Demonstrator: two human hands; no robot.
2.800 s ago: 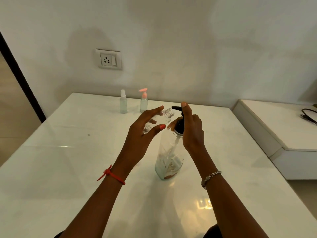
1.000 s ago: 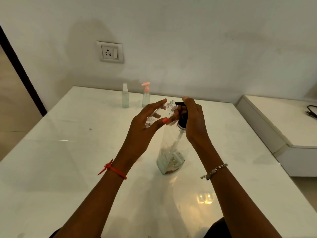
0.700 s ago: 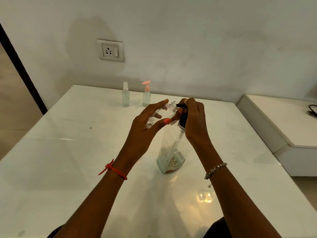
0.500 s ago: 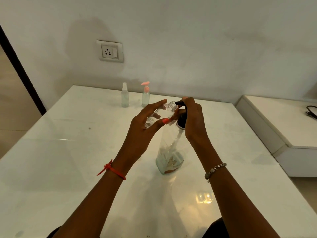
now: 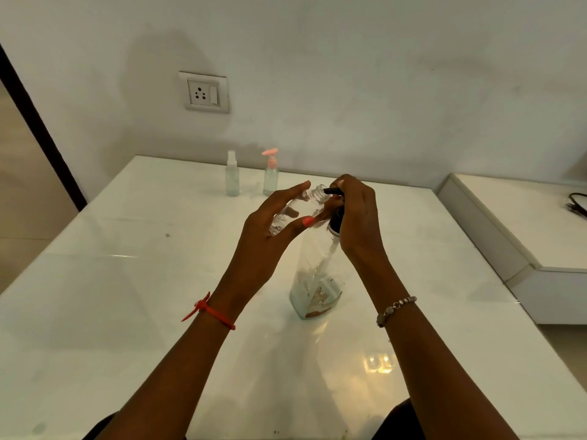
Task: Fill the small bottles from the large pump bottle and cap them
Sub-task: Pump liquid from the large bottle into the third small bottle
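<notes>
Above table (image 5: 127,312) centre: left hand (image 5: 266,239) pinches tilted small bottle (image 5: 293,212); right hand (image 5: 360,217) curled round pump head (image 5: 335,221).

— Where's my view from?
— I've got one wide-angle camera on the person's head, facing forward and down across the glossy white rectangular table (image 5: 111,296).
— How near?
— Close: left hand (image 5: 270,230) and right hand (image 5: 359,217) fill mid-frame, both reaching in from the near edge; the pale plaster wall (image 5: 381,74) closes the far side.
</notes>
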